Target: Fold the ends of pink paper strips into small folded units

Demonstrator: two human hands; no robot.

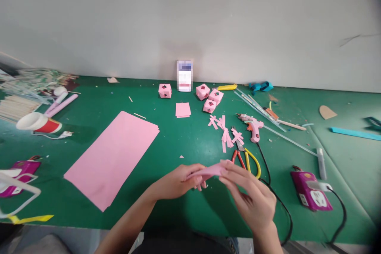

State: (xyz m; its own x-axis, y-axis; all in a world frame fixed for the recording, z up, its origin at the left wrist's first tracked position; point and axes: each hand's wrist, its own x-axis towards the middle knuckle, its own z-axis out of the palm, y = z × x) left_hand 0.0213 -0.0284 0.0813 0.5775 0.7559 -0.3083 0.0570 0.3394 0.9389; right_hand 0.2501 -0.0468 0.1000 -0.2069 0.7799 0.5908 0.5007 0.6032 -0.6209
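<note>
Near the front edge, a piece of pink paper (pixel 208 172) is held up between both hands, bent in a slight curve. My left hand (pixel 184 180) pinches its left end between thumb and fingers. At the other end, my right hand (pixel 250 190) grips it with thumb and fingertips. Behind them lie pink paper strips (pixel 225 133), some crossed over each other. A small stack of pink squares (pixel 183 110) sits farther back, with folded pink paper boxes (pixel 209 106) to its right and one more box (pixel 165 91) to its left.
Large pink sheets (pixel 116 154) lie at left. Right of my hands are scissors (pixel 248 160), a pink glue gun (pixel 253 126) with a trailing cord, and a purple power box (pixel 311 190). A tipped paper cup (pixel 38 123) and sticks (pixel 18 107) are far left; a phone (pixel 185 76) leans on the wall.
</note>
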